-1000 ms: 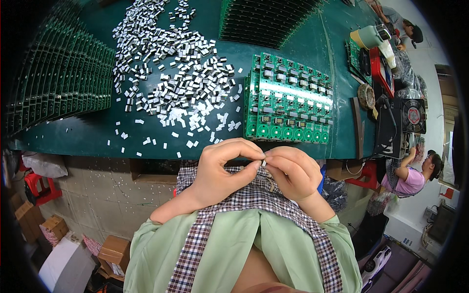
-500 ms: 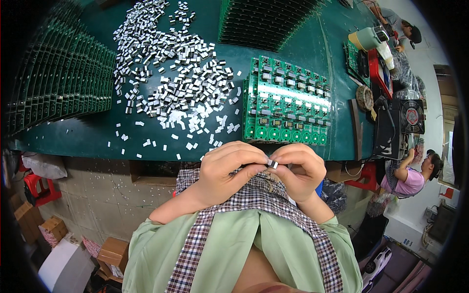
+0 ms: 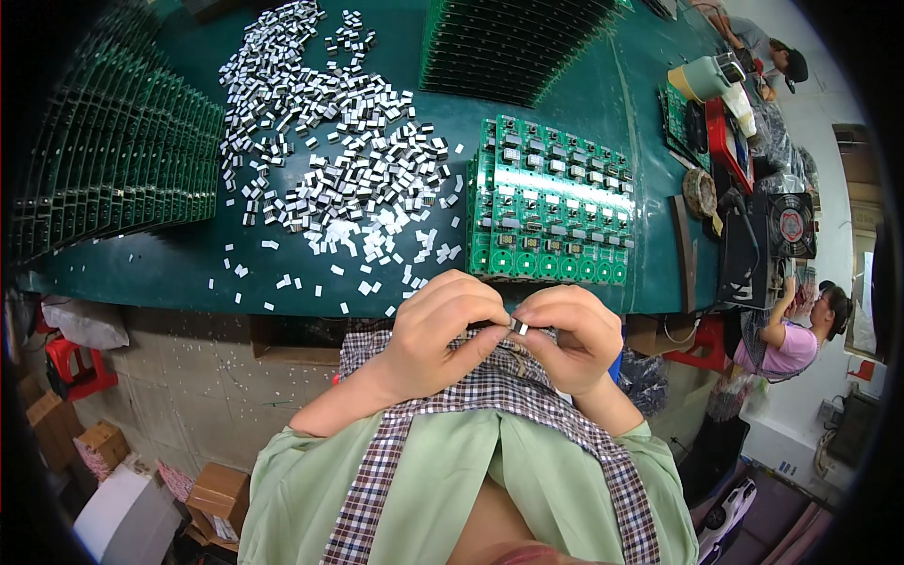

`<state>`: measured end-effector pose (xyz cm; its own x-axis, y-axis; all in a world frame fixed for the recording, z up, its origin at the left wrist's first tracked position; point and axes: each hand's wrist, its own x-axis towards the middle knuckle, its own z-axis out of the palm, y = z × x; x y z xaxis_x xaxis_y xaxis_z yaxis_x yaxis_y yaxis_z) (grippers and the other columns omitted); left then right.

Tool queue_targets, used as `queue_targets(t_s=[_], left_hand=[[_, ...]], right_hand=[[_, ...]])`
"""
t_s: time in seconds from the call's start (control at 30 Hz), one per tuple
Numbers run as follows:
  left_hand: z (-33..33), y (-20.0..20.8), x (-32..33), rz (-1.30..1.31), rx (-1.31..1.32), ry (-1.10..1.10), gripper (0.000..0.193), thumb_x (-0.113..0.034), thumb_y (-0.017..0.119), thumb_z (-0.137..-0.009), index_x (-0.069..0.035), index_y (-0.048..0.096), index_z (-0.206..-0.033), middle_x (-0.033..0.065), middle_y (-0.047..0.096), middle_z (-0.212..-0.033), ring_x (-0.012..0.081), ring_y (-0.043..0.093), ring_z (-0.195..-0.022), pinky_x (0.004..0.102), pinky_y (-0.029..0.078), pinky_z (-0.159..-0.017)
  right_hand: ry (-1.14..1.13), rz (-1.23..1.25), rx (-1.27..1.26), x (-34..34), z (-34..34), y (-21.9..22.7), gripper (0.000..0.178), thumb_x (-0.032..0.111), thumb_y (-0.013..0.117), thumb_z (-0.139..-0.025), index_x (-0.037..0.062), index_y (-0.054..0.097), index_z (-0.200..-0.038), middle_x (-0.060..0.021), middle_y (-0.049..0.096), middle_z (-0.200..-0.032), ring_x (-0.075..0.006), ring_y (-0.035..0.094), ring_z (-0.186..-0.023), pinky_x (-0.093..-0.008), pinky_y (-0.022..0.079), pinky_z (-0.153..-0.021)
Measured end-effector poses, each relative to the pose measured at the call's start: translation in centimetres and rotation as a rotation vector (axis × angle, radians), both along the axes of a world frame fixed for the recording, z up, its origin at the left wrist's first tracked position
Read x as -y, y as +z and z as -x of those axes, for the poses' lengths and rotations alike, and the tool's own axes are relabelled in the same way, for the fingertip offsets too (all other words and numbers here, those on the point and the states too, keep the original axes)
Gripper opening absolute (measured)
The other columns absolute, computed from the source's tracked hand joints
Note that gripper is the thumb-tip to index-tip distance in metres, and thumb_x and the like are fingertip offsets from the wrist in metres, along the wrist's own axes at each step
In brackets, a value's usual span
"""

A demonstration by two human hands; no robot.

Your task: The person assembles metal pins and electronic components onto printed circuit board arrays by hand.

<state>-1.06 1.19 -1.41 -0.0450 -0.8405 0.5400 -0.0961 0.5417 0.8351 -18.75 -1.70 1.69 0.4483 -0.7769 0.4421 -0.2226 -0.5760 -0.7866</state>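
My left hand (image 3: pixel 443 330) and my right hand (image 3: pixel 570 334) meet just below the near edge of the green table (image 3: pixel 160 268). Between their fingertips they pinch a small silver and black component (image 3: pixel 517 327). Right above my hands lies a green circuit board panel (image 3: pixel 551 202) with rows of small parts on it. To its left a big loose pile of the same small silver components (image 3: pixel 330 160) is spread over the table.
Stacks of green circuit boards stand at the left (image 3: pixel 113 160) and at the back (image 3: pixel 518 42). A fan (image 3: pixel 791 226) and tools sit at the right end. Another person (image 3: pixel 786 334) sits at the right, one more at the far back (image 3: pixel 763 42). Cardboard boxes (image 3: pixel 217 490) are on the floor.
My hands have stayed together at the table edge; the fingers shifted slightly and the small component now shows between the fingertips.
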Motion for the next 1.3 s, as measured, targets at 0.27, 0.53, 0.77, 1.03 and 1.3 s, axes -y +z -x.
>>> queue_targets(t_s=[0.27, 0.53, 0.77, 1.03, 1.3], left_hand=[[0.0, -0.4, -0.2, 0.018, -0.005, -0.055, 0.014, -0.001, 0.070, -0.075, -0.001, 0.059, -0.083, 0.0102, 0.062, -0.080, 0.0267, 0.060, -0.072, 0.0340, 0.048, -0.065], [0.1, -0.5, -0.4, -0.068, -0.061, -0.199, 0.013, -0.001, 0.067, -0.077, -0.001, 0.056, -0.083, 0.0101, 0.062, -0.080, 0.0253, 0.060, -0.071, 0.0329, 0.048, -0.062], [0.4, -0.7, -0.5, 0.012, -0.001, -0.034, 0.019, 0.002, 0.071, -0.073, -0.001, 0.065, -0.091, 0.0123, 0.066, -0.084, 0.0253, 0.066, -0.074, 0.0309, 0.052, -0.063], [0.9, -1.0, -0.2, 0.144, 0.091, 0.114, 0.019, 0.000, 0.073, -0.070, 0.000, 0.065, -0.087, 0.0082, 0.064, -0.082, 0.0226, 0.065, -0.071, 0.0303, 0.053, -0.059], [-1.0, -0.8, 0.4, 0.133, 0.344, 0.308, 0.021, 0.005, 0.062, -0.068, -0.004, 0.064, -0.086, 0.0087, 0.063, -0.079, 0.0249, 0.063, -0.067, 0.0339, 0.049, -0.057]], right_hand=[[0.088, -0.024, -0.037, 0.1, 0.2, 0.3, 0.023, -0.002, 0.077, -0.064, 0.0003, 0.065, -0.084, -0.0107, 0.066, -0.081, -0.0226, 0.065, -0.072, -0.0295, 0.052, -0.062], [0.162, -0.154, -0.013, 0.1, 0.1, 0.5, 0.026, -0.001, 0.077, -0.061, 0.0005, 0.065, -0.084, -0.0099, 0.064, -0.081, -0.0223, 0.064, -0.073, -0.0293, 0.052, -0.062], [0.073, 0.069, -0.172, -0.2, 0.6, 1.6, 0.025, -0.003, 0.077, -0.061, -0.0003, 0.066, -0.084, -0.0110, 0.065, -0.080, -0.0225, 0.065, -0.070, -0.0293, 0.053, -0.059], [-0.022, 0.140, -0.152, -0.4, 0.7, 0.9, 0.025, -0.003, 0.077, -0.063, -0.0005, 0.066, -0.086, -0.0117, 0.066, -0.080, -0.0237, 0.066, -0.069, -0.0290, 0.053, -0.058], [-0.200, 0.164, -0.219, 1.2, 2.7, 2.0, 0.022, -0.005, 0.073, -0.065, 0.0013, 0.066, -0.085, -0.0104, 0.067, -0.083, -0.0237, 0.066, -0.076, -0.0307, 0.053, -0.066]])
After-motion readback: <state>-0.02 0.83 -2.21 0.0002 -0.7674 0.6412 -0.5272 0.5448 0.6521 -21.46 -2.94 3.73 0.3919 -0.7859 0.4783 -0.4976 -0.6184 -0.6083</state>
